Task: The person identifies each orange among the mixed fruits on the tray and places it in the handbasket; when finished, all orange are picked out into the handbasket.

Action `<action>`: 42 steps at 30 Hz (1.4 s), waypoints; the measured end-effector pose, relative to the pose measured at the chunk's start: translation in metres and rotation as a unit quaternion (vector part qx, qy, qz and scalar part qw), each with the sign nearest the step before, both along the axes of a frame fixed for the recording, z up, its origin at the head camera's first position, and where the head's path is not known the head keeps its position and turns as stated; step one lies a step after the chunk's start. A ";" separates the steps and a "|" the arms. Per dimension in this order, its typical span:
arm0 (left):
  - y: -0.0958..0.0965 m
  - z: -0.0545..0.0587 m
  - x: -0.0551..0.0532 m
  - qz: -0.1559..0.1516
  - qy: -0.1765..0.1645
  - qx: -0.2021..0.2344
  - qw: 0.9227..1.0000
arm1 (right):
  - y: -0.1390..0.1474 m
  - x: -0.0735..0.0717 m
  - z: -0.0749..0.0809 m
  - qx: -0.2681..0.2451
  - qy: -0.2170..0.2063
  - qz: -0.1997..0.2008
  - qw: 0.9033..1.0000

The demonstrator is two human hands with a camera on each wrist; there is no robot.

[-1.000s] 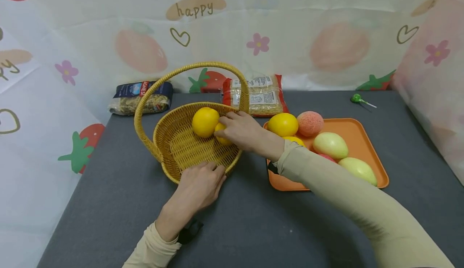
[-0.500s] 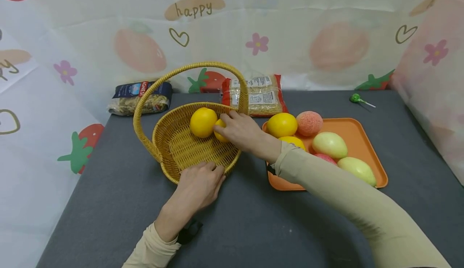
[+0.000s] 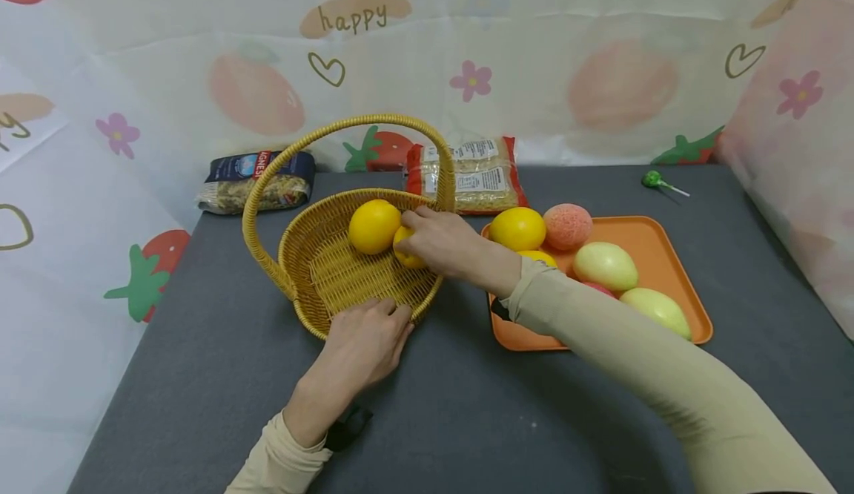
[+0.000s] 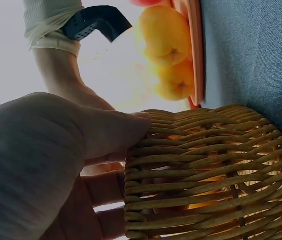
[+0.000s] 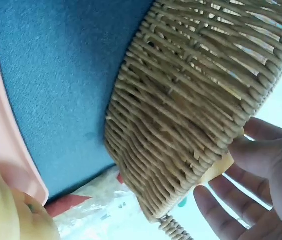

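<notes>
A person's left hand (image 3: 370, 338) steadies a woven basket (image 3: 343, 279) by its near rim, thumb outside and fingers inside, while the right hand (image 3: 447, 242) reaches over the right side with bent fingers and thumb about a yellow fruit (image 3: 405, 251). That fruit sits inside the basket by the right wall, just beside a second yellow fruit (image 3: 374, 226); whether it bears its full weight on the weave is hidden by the hand. The step in hand appears to be the setting down of this piece — the next move would call for the right fingers to part and lift clear of rim and handle, the left hand keeping the basket from tipping. To the right, an orange tray (image 3: 657, 238) holds two more yellow fruits (image 3: 517, 228), a rough coral-pink fruit (image 3: 568, 226), two pale green fruits (image 3: 605, 265) and a red piece (image 3: 599, 288) mostly covered by the sleeve (image 3: 620, 346). All of it rests on a dark grey tabletop (image 3: 467, 412) — along its back edge lie a navy bag of pasta (image 3: 288, 182), a clear bag with red ends (image 3: 480, 180) and a green lollipop (image 3: 651, 179). Behind hangs a pale cloth (image 3: 527, 49) printed with strawberries, hearts, pink flowers and the word "happy."
</notes>
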State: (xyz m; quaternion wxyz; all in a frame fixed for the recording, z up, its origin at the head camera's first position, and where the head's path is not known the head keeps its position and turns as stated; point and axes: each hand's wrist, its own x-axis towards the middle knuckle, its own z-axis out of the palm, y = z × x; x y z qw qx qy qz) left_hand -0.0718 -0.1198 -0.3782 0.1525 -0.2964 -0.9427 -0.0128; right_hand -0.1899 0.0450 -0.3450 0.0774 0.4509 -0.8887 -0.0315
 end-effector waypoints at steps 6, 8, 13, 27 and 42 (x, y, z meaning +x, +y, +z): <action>0.000 0.000 0.000 0.001 0.001 -0.005 1.000 | -0.002 0.000 -0.002 -0.005 0.041 0.011 0.999; 0.000 0.000 0.000 0.002 0.001 -0.006 1.000 | -0.002 0.000 -0.002 0.002 0.029 0.009 1.000; 0.000 0.000 0.000 0.001 0.001 -0.001 1.000 | -0.002 -0.001 -0.003 0.032 -0.027 -0.014 0.999; 0.001 0.001 0.000 0.000 0.006 -0.003 1.000 | -0.002 -0.003 -0.012 0.021 0.048 -0.004 0.999; 0.000 0.001 0.000 0.004 -0.005 -0.009 1.000 | -0.002 -0.004 -0.010 0.029 0.013 -0.004 0.999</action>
